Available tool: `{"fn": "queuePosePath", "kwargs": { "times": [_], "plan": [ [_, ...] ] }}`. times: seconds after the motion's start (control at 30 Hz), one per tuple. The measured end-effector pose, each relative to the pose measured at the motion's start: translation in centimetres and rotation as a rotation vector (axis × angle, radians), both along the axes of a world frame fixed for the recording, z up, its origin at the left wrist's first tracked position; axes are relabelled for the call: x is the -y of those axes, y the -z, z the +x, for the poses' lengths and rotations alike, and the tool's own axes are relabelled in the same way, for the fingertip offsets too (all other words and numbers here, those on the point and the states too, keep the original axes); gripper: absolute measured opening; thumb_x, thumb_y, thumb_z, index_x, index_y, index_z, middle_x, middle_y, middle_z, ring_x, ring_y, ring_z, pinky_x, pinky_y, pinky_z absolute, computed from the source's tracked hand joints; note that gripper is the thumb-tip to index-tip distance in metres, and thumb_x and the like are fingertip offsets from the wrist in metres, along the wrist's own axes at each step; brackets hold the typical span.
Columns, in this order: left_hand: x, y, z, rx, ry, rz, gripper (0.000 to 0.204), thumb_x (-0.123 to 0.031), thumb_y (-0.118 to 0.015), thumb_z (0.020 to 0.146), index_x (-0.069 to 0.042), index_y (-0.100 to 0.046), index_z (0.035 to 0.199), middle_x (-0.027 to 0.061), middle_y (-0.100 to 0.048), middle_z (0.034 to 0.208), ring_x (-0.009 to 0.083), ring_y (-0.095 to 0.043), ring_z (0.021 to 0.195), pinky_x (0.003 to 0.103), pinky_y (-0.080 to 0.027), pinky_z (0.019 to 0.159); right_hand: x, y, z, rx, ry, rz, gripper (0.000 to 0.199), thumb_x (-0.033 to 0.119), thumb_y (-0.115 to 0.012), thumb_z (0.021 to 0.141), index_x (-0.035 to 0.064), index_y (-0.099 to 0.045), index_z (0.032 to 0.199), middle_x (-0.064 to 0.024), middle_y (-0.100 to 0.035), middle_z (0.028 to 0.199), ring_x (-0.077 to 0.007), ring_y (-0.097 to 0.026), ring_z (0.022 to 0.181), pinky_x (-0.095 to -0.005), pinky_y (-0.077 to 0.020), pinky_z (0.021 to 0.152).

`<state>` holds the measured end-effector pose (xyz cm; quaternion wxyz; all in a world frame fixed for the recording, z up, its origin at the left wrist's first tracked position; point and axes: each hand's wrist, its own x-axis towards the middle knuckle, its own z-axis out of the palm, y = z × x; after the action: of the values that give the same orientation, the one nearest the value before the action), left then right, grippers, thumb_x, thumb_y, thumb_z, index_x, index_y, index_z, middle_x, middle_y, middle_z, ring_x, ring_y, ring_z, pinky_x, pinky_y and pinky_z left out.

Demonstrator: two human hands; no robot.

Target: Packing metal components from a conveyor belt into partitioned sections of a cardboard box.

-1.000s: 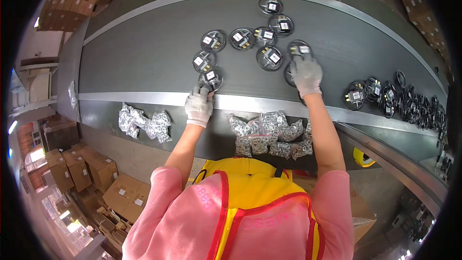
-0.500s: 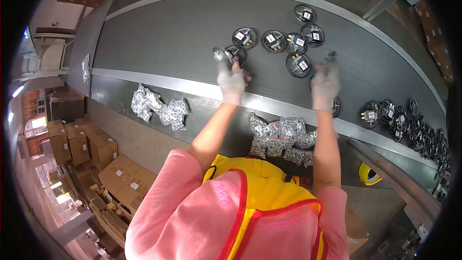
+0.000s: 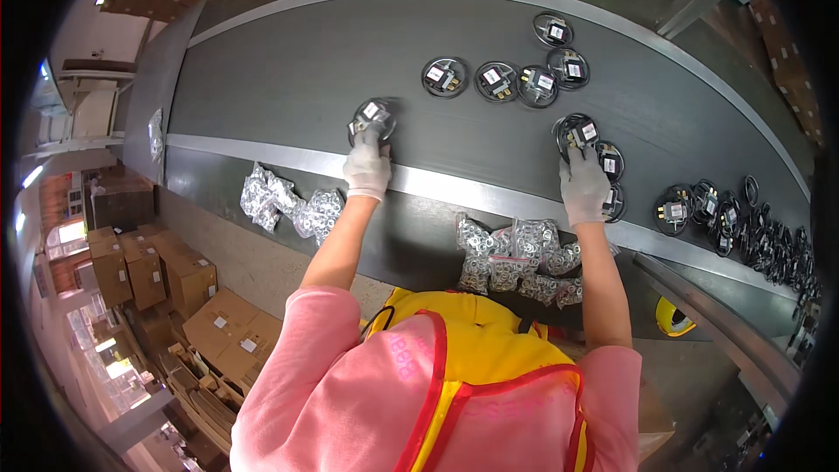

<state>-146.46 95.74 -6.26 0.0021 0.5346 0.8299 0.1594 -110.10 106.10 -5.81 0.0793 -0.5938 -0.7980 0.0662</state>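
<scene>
My left hand (image 3: 367,166), in a pale glove, is closed on a coiled black cord with a small boxy part (image 3: 374,112), at the near edge of the dark belt. The coil is slightly blurred, and whether a small bag lies with it I cannot tell. My gloved right hand (image 3: 584,188) has its fingers on another coiled cord part (image 3: 580,129). Beside those fingers lie a second coil (image 3: 611,160) and a third coil (image 3: 616,203), partly covered by the hand. Farther off, several similar coils (image 3: 496,81) with labels and brass terminals rest on the belt (image 3: 288,70).
Clear bags of metal rings (image 3: 516,253) lie on the near ledge, with more bags (image 3: 266,197) to the left. A heap of coils (image 3: 769,249) fills the right end. A metal rail (image 3: 699,301) slants at lower right. Cardboard boxes (image 3: 232,323) stand at left.
My left hand has moved left and nearer, taking a coil from beside the others. My right hand has come slightly nearer; a coil that lay left of it now sits at its fingers.
</scene>
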Motion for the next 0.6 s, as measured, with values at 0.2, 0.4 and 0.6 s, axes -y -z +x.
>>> {"fn": "queuePosePath", "kwargs": {
  "times": [0.2, 0.4, 0.6],
  "plan": [
    [-6.2, -3.6, -1.7, 1.164, -0.427, 0.422, 0.02, -0.001, -0.058, 0.088, -0.006, -0.05, 0.105, 0.0075, -0.059, 0.079, 0.0169, -0.059, 0.055, 0.03, -0.053, 0.047, -3.3, -3.9, -1.8, -1.129, 0.5, -0.394, 0.02, 0.016, -0.057, 0.09, 0.0009, -0.06, 0.103, -0.0062, -0.059, 0.085, -0.0121, -0.062, 0.062, -0.0253, -0.0474, 0.051],
    [-13.7, -3.6, 0.5, 1.507, -0.284, 0.473, 0.027, -0.006, -0.06, 0.089, -0.008, -0.053, 0.115, 0.0097, -0.062, 0.091, 0.0239, -0.064, 0.081, 0.037, -0.054, 0.072, -6.7, -0.6, -5.7, -0.674, 0.177, 0.098, 0.021, 0.02, -0.058, 0.09, 0.0036, -0.06, 0.102, -0.012, -0.065, 0.087, -0.0225, -0.065, 0.065, -0.0333, -0.0509, 0.061],
    [-17.6, 0.1, 0.9, 0.594, 0.071, 0.145, 0.034, -0.018, -0.065, 0.085, -0.004, -0.058, 0.115, 0.0206, -0.065, 0.102, 0.0354, -0.062, 0.097, 0.036, -0.046, 0.085, -5.1, 1.1, -8.8, 0.056, -0.152, -0.01, 0.031, 0.019, -0.063, 0.079, 0.0131, -0.06, 0.109, -0.0118, -0.058, 0.102, -0.0271, -0.066, 0.074, -0.0402, -0.0542, 0.06]
  ]
}}
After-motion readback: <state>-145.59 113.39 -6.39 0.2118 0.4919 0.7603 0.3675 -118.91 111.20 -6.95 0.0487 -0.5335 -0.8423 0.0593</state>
